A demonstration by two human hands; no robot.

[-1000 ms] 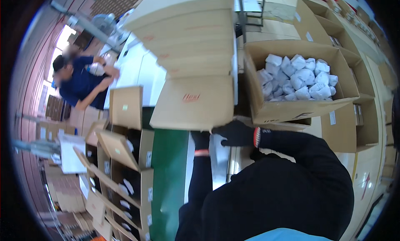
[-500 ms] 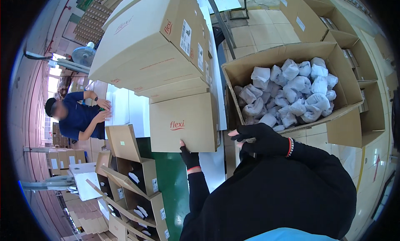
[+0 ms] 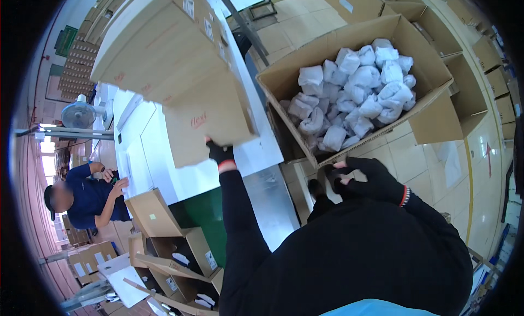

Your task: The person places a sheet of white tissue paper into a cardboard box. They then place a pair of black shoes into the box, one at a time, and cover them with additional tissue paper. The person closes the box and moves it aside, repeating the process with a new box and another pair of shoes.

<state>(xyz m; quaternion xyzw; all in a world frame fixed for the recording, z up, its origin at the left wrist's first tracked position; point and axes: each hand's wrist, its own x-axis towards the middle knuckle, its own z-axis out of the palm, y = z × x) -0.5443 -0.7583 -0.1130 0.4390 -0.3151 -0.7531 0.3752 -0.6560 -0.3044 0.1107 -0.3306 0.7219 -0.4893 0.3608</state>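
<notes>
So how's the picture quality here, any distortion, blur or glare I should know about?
Head view: strong fisheye bending, so the edges of the stacked cardboard boxes curve, and a black ring cuts the corners. Light is even and bright; the white table looks nearly washed out. The left hand on the lowest box and the right hand near the carton of white bundles are fairly sharp; the co-worker's face is blurred.
</notes>
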